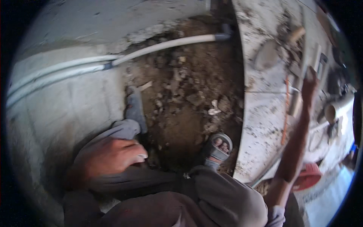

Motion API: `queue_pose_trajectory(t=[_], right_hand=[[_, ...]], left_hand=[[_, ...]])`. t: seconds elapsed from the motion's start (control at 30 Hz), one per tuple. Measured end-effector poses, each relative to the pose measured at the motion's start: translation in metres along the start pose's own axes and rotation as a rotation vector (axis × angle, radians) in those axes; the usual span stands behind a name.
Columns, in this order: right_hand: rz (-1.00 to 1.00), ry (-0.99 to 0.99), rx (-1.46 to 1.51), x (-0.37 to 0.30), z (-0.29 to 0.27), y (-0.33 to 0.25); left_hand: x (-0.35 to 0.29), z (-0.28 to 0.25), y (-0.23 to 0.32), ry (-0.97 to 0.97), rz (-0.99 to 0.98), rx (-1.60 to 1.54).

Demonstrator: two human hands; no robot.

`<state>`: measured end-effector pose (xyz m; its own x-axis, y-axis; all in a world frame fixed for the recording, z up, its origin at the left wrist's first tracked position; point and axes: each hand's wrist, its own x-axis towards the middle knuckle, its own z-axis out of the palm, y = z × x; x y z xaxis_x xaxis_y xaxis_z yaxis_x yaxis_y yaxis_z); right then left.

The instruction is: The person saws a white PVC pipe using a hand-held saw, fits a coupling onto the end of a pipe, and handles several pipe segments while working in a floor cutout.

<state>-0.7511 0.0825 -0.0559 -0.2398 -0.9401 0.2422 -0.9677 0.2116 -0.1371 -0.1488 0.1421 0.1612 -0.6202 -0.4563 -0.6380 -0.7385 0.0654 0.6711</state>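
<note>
Grey trouser fabric (pixel 211 200) fills the lower edge of the view, nearest the camera, and hides the ground below it. Left hand (pixel 113 155) rests on the left knee, fingers curled loosely; its grip holds nothing. Right hand (pixel 309 87) is raised far to the right, over the littered concrete slab (pixel 261 113). Motion blur obscures the fingers, so whether its grip is closed on anything cannot be told. Just left of and below this hand lies a thin orange rod (pixel 286 113) on the slab; just right of it lies a short pipe (pixel 338 108) with an open end. Between both hands lies an open pit of loose soil (pixel 185 94), bounded by the slab edge. A sandalled foot (pixel 219 147) stands in the pit. White pipe (pixel 166 44) crosses above the left hand, well apart from it. The view's rim is dark.
</note>
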Motion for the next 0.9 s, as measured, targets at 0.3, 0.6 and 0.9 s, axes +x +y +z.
queue_pose_trajectory(t=[0.3, 0.6, 0.9], right_hand=[[-0.327, 0.024, -0.197, 0.027, 0.067, 0.080], [-0.272, 0.054, -0.149, 0.016, 0.080, 0.067], [-0.153, -0.012, -0.245, 0.007, 0.069, 0.033]], left_hand=[[-0.004, 0.006, -0.010, -0.222, -0.034, 0.181], [-0.004, 0.002, -0.007, -0.343, -0.087, 0.215], [-0.001, 0.003, -0.004, -0.370, -0.121, 0.226]])
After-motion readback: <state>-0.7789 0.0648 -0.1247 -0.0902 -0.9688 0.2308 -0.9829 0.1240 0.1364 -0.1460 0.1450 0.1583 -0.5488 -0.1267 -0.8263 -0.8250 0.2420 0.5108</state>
